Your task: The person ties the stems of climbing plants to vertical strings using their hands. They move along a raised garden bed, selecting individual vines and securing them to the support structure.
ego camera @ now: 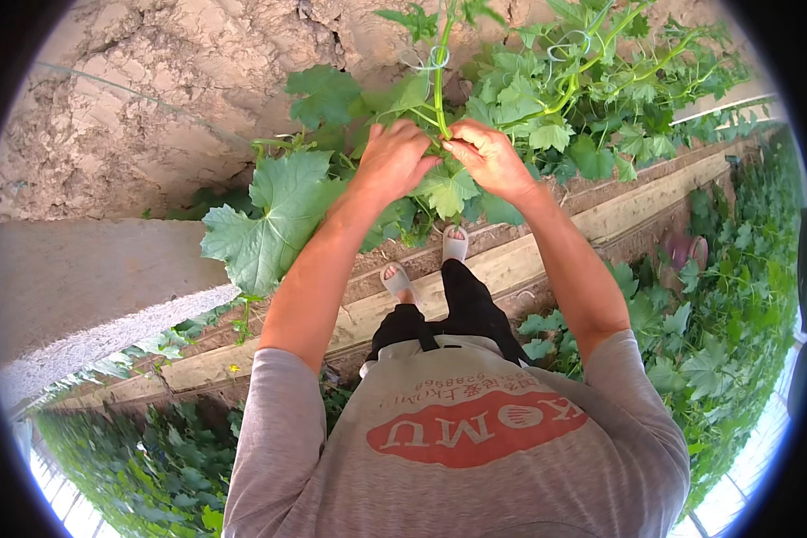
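Observation:
A green climbing vine stem [438,91] rises between my two hands, with a pale ring-shaped clip or tendril [436,59] around it higher up. My right hand [489,160] pinches this stem near its lower visible end between thumb and fingertips. Just to the left, my left hand [393,160] is beside the same stem, its fingers curled and partly hidden among leaves; whether it grips anything cannot be made out. A large lobed leaf [279,212] spreads by my left forearm. Below the hands hangs a lighter young leaf [447,190].
A cracked earthen wall [141,121] stands ahead, with a concrete block or pillar [94,282] at left. More vines [578,101] crowd the right. Under me runs a pale plank-like strip [504,265] between plants. A pinkish rounded object [682,252] sits among leaves at right.

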Available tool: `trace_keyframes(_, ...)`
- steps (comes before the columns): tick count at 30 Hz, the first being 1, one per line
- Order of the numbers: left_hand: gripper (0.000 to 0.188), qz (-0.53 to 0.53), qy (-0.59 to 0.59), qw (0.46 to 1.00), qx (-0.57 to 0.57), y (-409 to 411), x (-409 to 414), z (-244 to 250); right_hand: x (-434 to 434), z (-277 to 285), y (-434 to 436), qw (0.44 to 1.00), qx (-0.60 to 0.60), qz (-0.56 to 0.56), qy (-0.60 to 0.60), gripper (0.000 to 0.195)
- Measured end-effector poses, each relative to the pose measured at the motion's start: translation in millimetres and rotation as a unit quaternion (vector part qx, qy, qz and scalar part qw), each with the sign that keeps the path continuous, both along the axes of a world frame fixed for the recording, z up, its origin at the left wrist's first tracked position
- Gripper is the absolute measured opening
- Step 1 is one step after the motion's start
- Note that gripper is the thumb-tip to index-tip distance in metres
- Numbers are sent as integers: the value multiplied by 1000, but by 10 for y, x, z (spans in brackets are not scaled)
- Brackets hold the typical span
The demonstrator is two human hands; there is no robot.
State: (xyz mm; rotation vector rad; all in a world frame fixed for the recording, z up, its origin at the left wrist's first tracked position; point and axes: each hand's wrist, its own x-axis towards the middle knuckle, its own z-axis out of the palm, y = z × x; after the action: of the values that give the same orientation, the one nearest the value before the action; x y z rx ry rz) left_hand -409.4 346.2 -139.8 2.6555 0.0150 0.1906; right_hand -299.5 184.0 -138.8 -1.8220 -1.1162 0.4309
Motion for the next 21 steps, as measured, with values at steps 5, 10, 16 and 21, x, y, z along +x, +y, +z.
trace_keyframes(5, 21, -31, 147, 961, -232, 138, 132, -377, -95, 60, -77, 1000, -16, 22, -5, 13)
trace_keyframes(10, 22, -48, 203, 931, -298, 257, 194, -639, -113, 57, -128, 999, -21, 31, 22, 15)
trace_keyframes(16, 24, -55, 228, 912, -336, 239, 180, -468, -122, 75, -166, 999, -27, 34, 22, 15)
trace_keyframes(21, 32, -93, 298, 871, -379, 288, 277, -333, -82, 8, -171, 998, 4, 45, 37, 11)
